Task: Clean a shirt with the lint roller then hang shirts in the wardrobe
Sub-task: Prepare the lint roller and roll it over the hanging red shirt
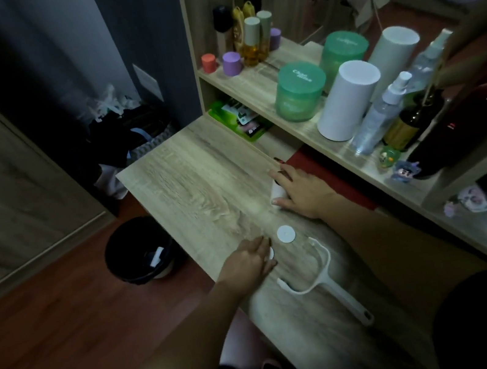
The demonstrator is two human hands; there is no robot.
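Both of your arms are out over the wooden table (197, 185). Your left grip (248, 259) lies low near the table's front edge, fingers fairly straight and flat on the wood, their tips covering most of a small white disc (270, 253); it presses rather than clasps. Your right grip (299, 189) is further back, by the foot of the shelf unit, with fingers and thumb curled round a white roll (277, 193). Most of that roll is hidden under your palm, and only its near end shows. The heel of that hand sits over a red sheet (340, 174) that runs along the back of the table.

Between your two hands lies a second white round cap (286, 234), flat on the wood and touched by neither. Just nearer you, the lint roller frame (345, 299) lies on the table. Its forked end carries no roll and points toward the cap, and its handle angles back toward your right side.

On the shelf (253, 79) above stand two green jars (300, 91), two tall white cylinders (347, 99), clear spray bottles (384, 109) and a dark bottle (415, 120). Down on the floor to the left sits a black bin (119, 256), with a laundry basket (150, 138) behind it.
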